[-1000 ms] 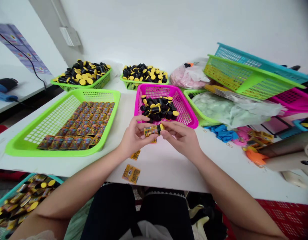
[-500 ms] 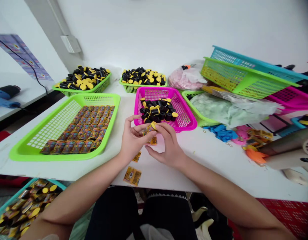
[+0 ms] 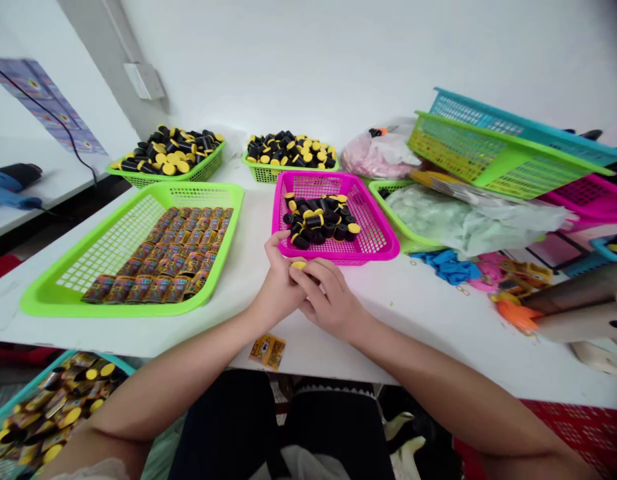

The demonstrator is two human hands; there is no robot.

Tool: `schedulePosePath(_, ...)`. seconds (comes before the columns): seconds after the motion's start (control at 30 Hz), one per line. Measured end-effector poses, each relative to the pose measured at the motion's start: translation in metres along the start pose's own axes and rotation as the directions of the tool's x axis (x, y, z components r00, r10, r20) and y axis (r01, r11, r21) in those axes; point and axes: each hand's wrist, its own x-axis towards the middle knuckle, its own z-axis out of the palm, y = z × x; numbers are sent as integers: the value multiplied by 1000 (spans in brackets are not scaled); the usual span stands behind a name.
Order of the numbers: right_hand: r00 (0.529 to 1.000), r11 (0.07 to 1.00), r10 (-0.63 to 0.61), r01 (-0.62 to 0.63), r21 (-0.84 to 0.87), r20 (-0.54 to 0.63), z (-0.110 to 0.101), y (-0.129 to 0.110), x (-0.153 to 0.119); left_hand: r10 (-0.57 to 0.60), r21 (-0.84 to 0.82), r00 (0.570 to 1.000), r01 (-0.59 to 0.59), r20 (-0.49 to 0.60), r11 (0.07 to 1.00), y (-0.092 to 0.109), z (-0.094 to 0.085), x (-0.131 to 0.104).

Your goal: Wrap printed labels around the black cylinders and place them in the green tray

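Note:
A small canister with a yellow cap (image 3: pixel 299 265) is held between my two hands, over the table just in front of the pink basket (image 3: pixel 388 248). My left hand (image 3: pixel 281 290) is closed round its side, and my right hand (image 3: pixel 338 300) has its fingers bent over it from the right. Only the cap shows; the canister's body is hidden by my fingers. Loose black canisters with yellow caps (image 3: pixel 321 220) lie in the pink basket. Near the table's front edge lies a flat printed yellow-orange sleeve (image 3: pixel 267 351).
At left, a green basket (image 3: pixel 31 300) holds rows of sleeved canisters (image 3: pixel 175 257). Two more green baskets of canisters stand by the wall. Stacked baskets (image 3: pixel 493 157), a plastic bag (image 3: pixel 438 213) and an orange-nosed tool (image 3: pixel 518 313) are at right. A teal basket (image 3: pixel 63 413) sits below left.
My hands have drawn closer together and slightly lower, closing round the canister. Its printed side, visible earlier, is now covered by my fingers. The view has shifted slightly.

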Motion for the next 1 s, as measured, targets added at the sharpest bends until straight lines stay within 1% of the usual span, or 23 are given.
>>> schedulePosePath(0.13,998,999,33,-32,17,-52,0,2,0,66,-3,998,-66,-21,998,4,3,-1)
schedulePosePath(0.2,998,999,37,-35,33,-60,-3,4,1,82,4,997,-82,-8,997,8,1,-1)
schedulePosePath(0.23,998,999,28,-26,43,-50,-4,5,1,81,1,997,-81,15,997,10,0,-1)
schedulePosePath(0.3,1000,997,1,2,75,-31,-6,7,1,70,-34,993,-67,97,997,14,-4,1)
schedulePosePath(0.4,999,992,-18,23,127,-36,-8,10,0,73,-97,971,-52,227,994,19,-10,3)
schedulePosePath(0.47,999,988,-21,28,151,-48,-9,9,0,91,-85,953,-69,290,994,24,-13,3)
schedulePosePath(0.53,998,983,-20,29,183,-54,-10,6,1,101,13,944,-111,313,994,34,-16,-1)
schedulePosePath(0.57,998,980,-12,23,199,-55,-11,5,2,101,97,949,-136,299,986,40,-19,-5)
schedulePosePath(0.63,998,973,11,2,229,-59,-15,7,6,79,306,972,-147,223,941,58,-30,-15)
schedulePosePath(0.7,996,968,86,-78,240,-25,-19,18,14,42,479,990,-102,133,872,79,-51,-25)
schedulePosePath(0.73,988,959,155,-157,237,27,-20,29,20,12,545,995,-65,101,836,89,-65,-29)
schedulePosePath(0.77,961,937,254,-273,217,112,-21,42,26,-8,598,998,-33,66,801,99,-83,-31)
schedulePosePath(0.8,900,894,370,-412,173,231,-20,56,33,-40,653,999,5,38,757,107,-103,-30)
schedulePosePath(0.83,802,835,476,-541,102,362,-17,71,40,-69,710,998,51,-3,703,113,-124,-27)
schedulePosePath(0.87,688,787,538,-617,5,487,-13,86,47,-78,761,996,92,-54,643,117,-146,-22)
schedulePosePath(0.9,578,768,548,-634,-89,605,-7,97,53,-131,812,987,152,-94,563,119,-168,-16)
schedulePosePath(0.93,503,774,518,-619,-130,692,1,106,58,-148,850,978,202,-148,487,119,-188,-9)
schedulePosePath(0.97,472,804,458,-582,-124,753,10,112,63,-211,875,962,249,-174,415,118,-206,-2)
schedulePosePath(1.0,466,846,376,-525,-92,801,19,115,67,-281,892,941,286,-191,350,115,-220,5)
